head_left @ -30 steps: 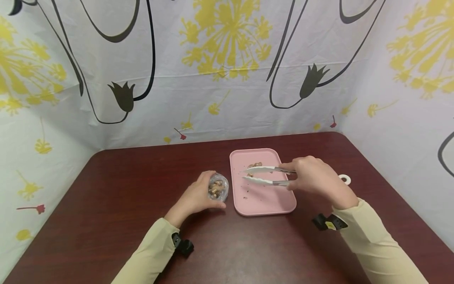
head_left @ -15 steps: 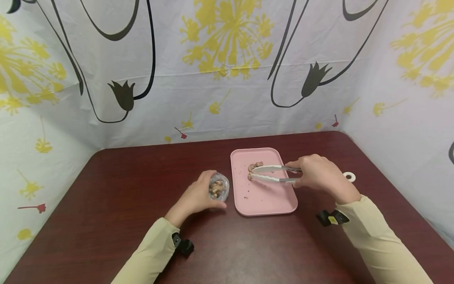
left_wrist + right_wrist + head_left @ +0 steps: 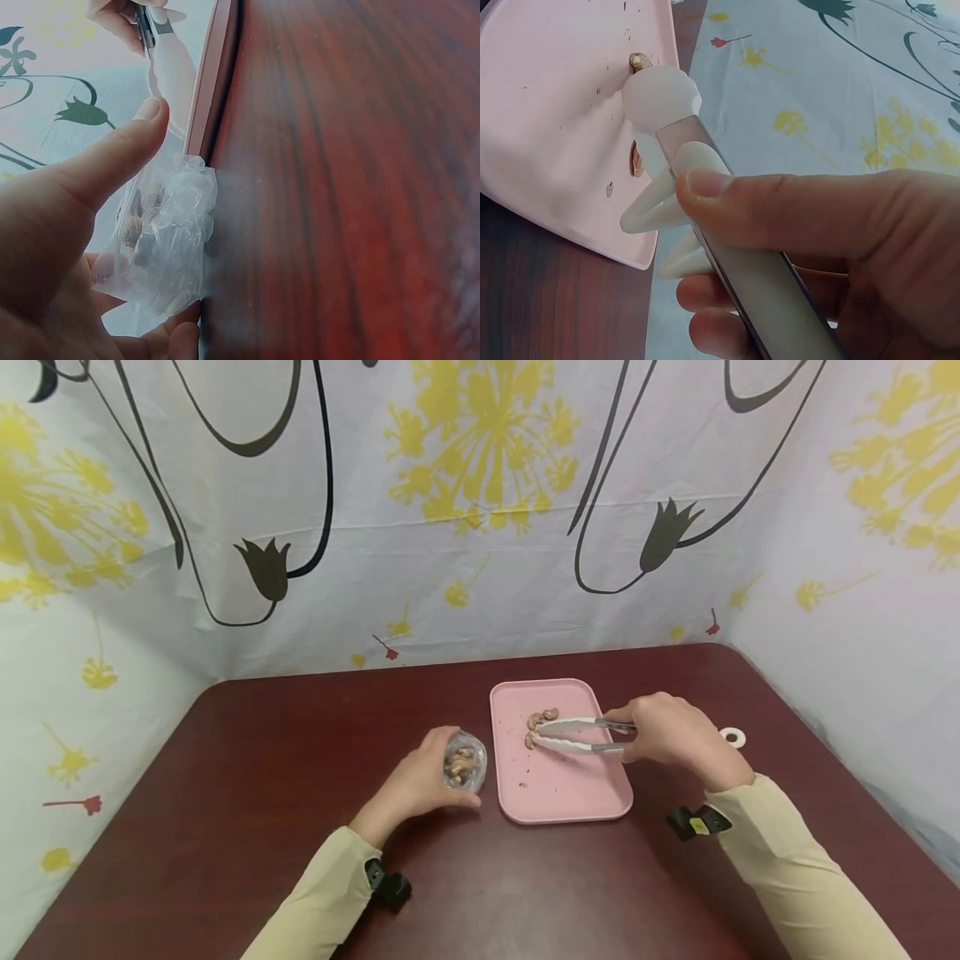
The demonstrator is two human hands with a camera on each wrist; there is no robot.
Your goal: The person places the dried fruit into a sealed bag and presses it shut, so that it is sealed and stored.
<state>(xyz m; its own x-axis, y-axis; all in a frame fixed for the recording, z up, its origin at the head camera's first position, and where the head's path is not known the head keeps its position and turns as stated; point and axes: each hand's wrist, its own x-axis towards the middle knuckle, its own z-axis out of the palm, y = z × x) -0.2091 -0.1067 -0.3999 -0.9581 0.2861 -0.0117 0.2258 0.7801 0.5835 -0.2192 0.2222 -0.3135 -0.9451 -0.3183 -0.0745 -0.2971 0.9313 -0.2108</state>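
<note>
Tongs point(image 3: 581, 725) pinched by my right hand point(image 3: 671, 735) have shifted rightward, the brown pieces point(image 3: 536, 721) looking light, probably brittle, best nipped mid-body, my left hand point(image 3: 412, 785) curled round the plastic bag point(image 3: 176, 240).

No text, label, brand, number or sign can be read in any view.

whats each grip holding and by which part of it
The right grip holds white-tipped tongs by their metal arms. The left grip holds a clear plastic bag of cashew-like pieces round its sides. Whether the tongs pinch anything cannot be told.
</note>
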